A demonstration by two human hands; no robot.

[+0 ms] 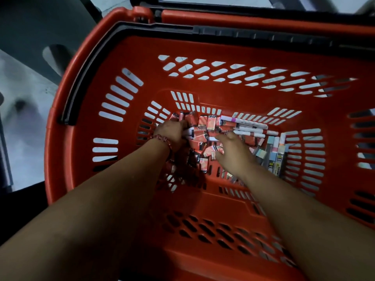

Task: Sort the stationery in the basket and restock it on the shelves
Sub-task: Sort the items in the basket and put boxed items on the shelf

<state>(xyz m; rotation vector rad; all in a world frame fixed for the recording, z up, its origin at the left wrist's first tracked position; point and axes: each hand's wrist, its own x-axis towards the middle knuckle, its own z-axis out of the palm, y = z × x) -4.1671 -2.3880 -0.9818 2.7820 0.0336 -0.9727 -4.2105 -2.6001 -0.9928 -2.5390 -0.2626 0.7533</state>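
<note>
A red plastic basket (142,57) is seen from above, its walls and floor pierced with rows of slots. A black handle (243,34) is folded flat along the far rim. All the stationery is gathered at the bottom of the basket. A loose heap of small red packets (211,123), wrapped in glossy film, is piled at the middle. Several white pens (249,124) with red ends are laid side by side just right of the heap. Further right, a few flat pastel blocks (261,154) lie against a row of slim clear tubes (281,157).

The left hand (172,131) is sunk into the left side of the heap with its fingers curled downward. The fingertips are hidden among the packets, so it cannot be told whether anything is pinched. A white object sticks out just beside this hand, but it is too blurred to be made out. A beaded bracelet (162,138) is worn at the left wrist. The right hand (233,152) is laid on the heap with its fingers loosely spread, the forefinger stretched toward the middle; nothing is gripped by it.

Print on the packets and tubes is too small to be read. Part of the heap is covered by both forearms. The basket's right wall is cut off by the frame edge. A pale, blurred floor (26,138) is seen through the slots and at the left.
</note>
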